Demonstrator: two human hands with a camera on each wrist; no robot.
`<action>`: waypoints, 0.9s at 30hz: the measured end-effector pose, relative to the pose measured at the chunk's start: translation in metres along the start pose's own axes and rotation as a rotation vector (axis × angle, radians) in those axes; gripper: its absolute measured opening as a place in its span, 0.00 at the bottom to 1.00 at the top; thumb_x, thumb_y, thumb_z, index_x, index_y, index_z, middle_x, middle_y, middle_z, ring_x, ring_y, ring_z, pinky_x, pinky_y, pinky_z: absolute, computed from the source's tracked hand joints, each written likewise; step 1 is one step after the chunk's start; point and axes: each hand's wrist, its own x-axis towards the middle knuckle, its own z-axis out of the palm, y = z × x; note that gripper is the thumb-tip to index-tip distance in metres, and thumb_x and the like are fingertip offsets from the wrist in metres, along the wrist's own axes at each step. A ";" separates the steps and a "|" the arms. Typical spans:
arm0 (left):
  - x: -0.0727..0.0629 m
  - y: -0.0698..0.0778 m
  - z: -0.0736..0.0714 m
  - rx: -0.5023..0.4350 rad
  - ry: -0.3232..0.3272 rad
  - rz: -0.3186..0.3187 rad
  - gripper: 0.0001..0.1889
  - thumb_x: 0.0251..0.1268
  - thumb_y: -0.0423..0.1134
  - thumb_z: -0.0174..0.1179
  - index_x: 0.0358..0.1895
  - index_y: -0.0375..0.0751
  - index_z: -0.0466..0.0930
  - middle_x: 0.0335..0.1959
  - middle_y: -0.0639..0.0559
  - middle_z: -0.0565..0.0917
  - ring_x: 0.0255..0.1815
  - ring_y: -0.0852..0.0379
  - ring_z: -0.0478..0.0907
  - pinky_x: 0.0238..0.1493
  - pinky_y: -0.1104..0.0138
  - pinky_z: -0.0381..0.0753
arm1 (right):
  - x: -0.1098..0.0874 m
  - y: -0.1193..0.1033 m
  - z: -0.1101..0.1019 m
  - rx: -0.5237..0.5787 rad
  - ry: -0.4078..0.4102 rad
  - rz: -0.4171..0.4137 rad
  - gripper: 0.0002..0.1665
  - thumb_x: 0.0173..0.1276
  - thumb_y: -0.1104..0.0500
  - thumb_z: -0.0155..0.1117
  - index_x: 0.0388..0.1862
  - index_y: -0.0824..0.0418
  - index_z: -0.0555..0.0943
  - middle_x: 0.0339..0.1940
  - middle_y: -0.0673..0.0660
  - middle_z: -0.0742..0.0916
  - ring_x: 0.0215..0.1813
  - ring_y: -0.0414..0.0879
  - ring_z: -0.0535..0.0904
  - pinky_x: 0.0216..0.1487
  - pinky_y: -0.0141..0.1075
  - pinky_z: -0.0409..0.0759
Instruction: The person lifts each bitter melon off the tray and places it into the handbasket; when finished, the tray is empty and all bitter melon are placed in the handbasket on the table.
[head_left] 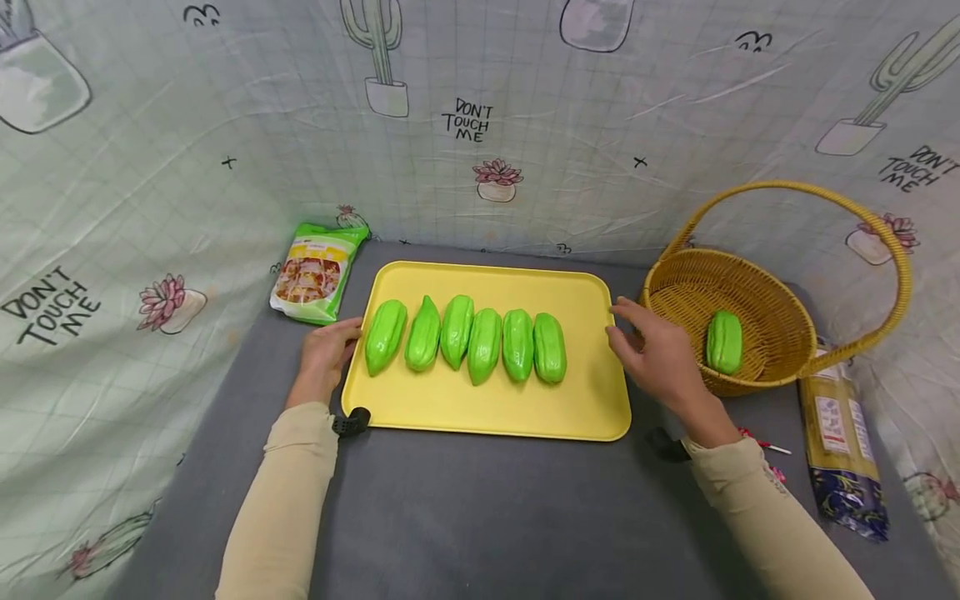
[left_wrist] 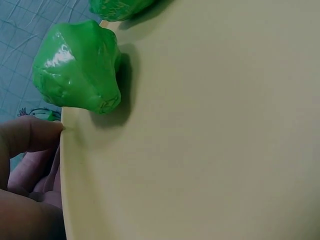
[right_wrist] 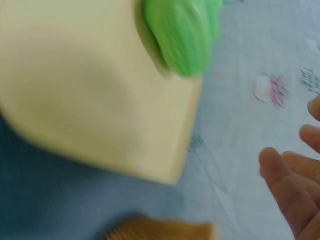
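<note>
Several glossy green elongated, ridged pieces of produce (head_left: 485, 346) lie in a row on a yellow rectangular tray (head_left: 487, 412); their exact kind is unclear. At the tray's left rim, my left hand (head_left: 325, 354) grips the edge, a fingertip on the rim and other fingers outside it in the left wrist view. My right hand (head_left: 660, 354) hovers by the right rim, fingers spread, holding nothing. In the right wrist view its fingers (right_wrist: 292, 192) are apart from the tray. Another green piece (head_left: 724, 342) sits inside the wicker basket (head_left: 776, 287) on the right.
A green snack bag (head_left: 318, 273) lies behind the tray's left corner. Right of the basket is a long pasta-like packet (head_left: 840, 442), with a lollipop-like stick (head_left: 776, 447) near my right wrist. Patterned cloth (head_left: 480, 192) walls the grey table (head_left: 487, 508) at back and sides.
</note>
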 end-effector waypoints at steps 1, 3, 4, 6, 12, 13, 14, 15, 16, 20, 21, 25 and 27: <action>0.000 0.000 0.000 -0.001 0.003 0.001 0.22 0.73 0.34 0.59 0.68 0.45 0.79 0.71 0.49 0.77 0.67 0.58 0.78 0.70 0.67 0.77 | 0.000 0.000 0.006 0.018 -0.043 0.020 0.21 0.74 0.60 0.65 0.62 0.68 0.82 0.64 0.70 0.83 0.42 0.60 0.89 0.37 0.52 0.89; -0.001 0.000 0.001 -0.005 0.006 -0.001 0.21 0.73 0.34 0.60 0.67 0.45 0.80 0.71 0.49 0.78 0.66 0.58 0.78 0.69 0.66 0.78 | 0.000 -0.001 0.017 0.064 -0.125 0.070 0.24 0.75 0.57 0.63 0.65 0.67 0.79 0.66 0.69 0.82 0.51 0.63 0.88 0.42 0.53 0.90; -0.001 -0.001 0.001 -0.007 0.005 -0.001 0.21 0.73 0.34 0.60 0.67 0.45 0.80 0.71 0.49 0.78 0.66 0.59 0.78 0.69 0.67 0.78 | 0.000 0.000 0.022 0.081 -0.162 0.095 0.25 0.76 0.55 0.63 0.67 0.66 0.78 0.66 0.69 0.82 0.54 0.64 0.87 0.44 0.54 0.90; -0.001 -0.001 0.001 -0.012 0.000 -0.002 0.22 0.73 0.34 0.60 0.68 0.45 0.79 0.71 0.49 0.78 0.66 0.59 0.79 0.69 0.67 0.78 | 0.000 0.000 0.030 0.108 -0.220 0.135 0.28 0.77 0.52 0.62 0.70 0.64 0.75 0.67 0.69 0.81 0.60 0.66 0.83 0.47 0.55 0.89; -0.001 0.000 0.000 -0.009 -0.003 0.000 0.22 0.73 0.34 0.59 0.68 0.45 0.79 0.72 0.49 0.77 0.68 0.59 0.78 0.70 0.67 0.77 | -0.003 -0.004 0.045 0.151 -0.317 0.198 0.37 0.76 0.46 0.62 0.78 0.59 0.68 0.69 0.71 0.79 0.64 0.67 0.81 0.57 0.62 0.83; -0.002 0.000 0.000 -0.009 -0.003 0.004 0.22 0.73 0.34 0.58 0.68 0.45 0.79 0.72 0.49 0.76 0.68 0.59 0.77 0.70 0.67 0.77 | -0.003 -0.006 0.047 0.159 -0.331 0.204 0.38 0.76 0.45 0.62 0.79 0.58 0.66 0.69 0.71 0.79 0.65 0.67 0.80 0.59 0.62 0.82; -0.002 0.000 0.000 -0.010 -0.004 0.006 0.22 0.74 0.34 0.58 0.68 0.45 0.79 0.72 0.49 0.76 0.68 0.58 0.77 0.70 0.67 0.77 | -0.003 -0.007 0.049 0.169 -0.346 0.209 0.40 0.76 0.44 0.63 0.80 0.57 0.65 0.71 0.71 0.78 0.66 0.68 0.79 0.60 0.63 0.81; -0.002 0.000 0.000 -0.011 -0.003 0.009 0.22 0.74 0.34 0.58 0.68 0.45 0.79 0.72 0.49 0.76 0.68 0.58 0.77 0.70 0.67 0.77 | -0.002 -0.008 0.051 0.175 -0.361 0.210 0.41 0.75 0.44 0.63 0.81 0.56 0.63 0.71 0.71 0.77 0.66 0.68 0.79 0.61 0.63 0.80; -0.002 0.000 0.000 -0.012 -0.002 0.012 0.22 0.74 0.34 0.58 0.68 0.45 0.79 0.72 0.49 0.76 0.68 0.58 0.78 0.70 0.67 0.77 | -0.002 -0.010 0.053 0.183 -0.378 0.211 0.43 0.75 0.43 0.63 0.82 0.56 0.61 0.72 0.70 0.76 0.67 0.68 0.78 0.62 0.63 0.80; -0.003 0.000 0.000 -0.019 -0.003 0.012 0.21 0.74 0.34 0.58 0.68 0.45 0.79 0.72 0.48 0.76 0.68 0.58 0.78 0.70 0.67 0.77 | 0.002 -0.016 0.062 0.209 -0.434 0.224 0.46 0.74 0.42 0.63 0.83 0.55 0.57 0.76 0.68 0.72 0.70 0.67 0.75 0.67 0.62 0.76; -0.003 -0.001 0.001 -0.021 -0.003 0.010 0.21 0.74 0.34 0.58 0.68 0.45 0.79 0.72 0.48 0.76 0.68 0.58 0.77 0.70 0.67 0.77 | 0.003 -0.018 0.064 0.216 -0.446 0.231 0.47 0.74 0.42 0.64 0.84 0.55 0.56 0.78 0.68 0.71 0.73 0.66 0.73 0.69 0.62 0.74; -0.004 -0.001 0.001 -0.021 -0.010 0.006 0.22 0.75 0.34 0.57 0.69 0.45 0.78 0.73 0.48 0.75 0.70 0.56 0.76 0.71 0.66 0.76 | 0.006 -0.021 0.070 0.234 -0.473 0.253 0.48 0.74 0.42 0.63 0.84 0.55 0.54 0.82 0.70 0.62 0.79 0.67 0.62 0.76 0.63 0.66; -0.004 -0.001 0.001 -0.020 -0.013 0.008 0.22 0.75 0.34 0.57 0.69 0.45 0.78 0.74 0.48 0.75 0.71 0.56 0.75 0.71 0.66 0.76 | 0.007 -0.023 0.073 0.233 -0.480 0.255 0.48 0.74 0.42 0.63 0.84 0.56 0.54 0.83 0.72 0.58 0.81 0.68 0.58 0.77 0.63 0.63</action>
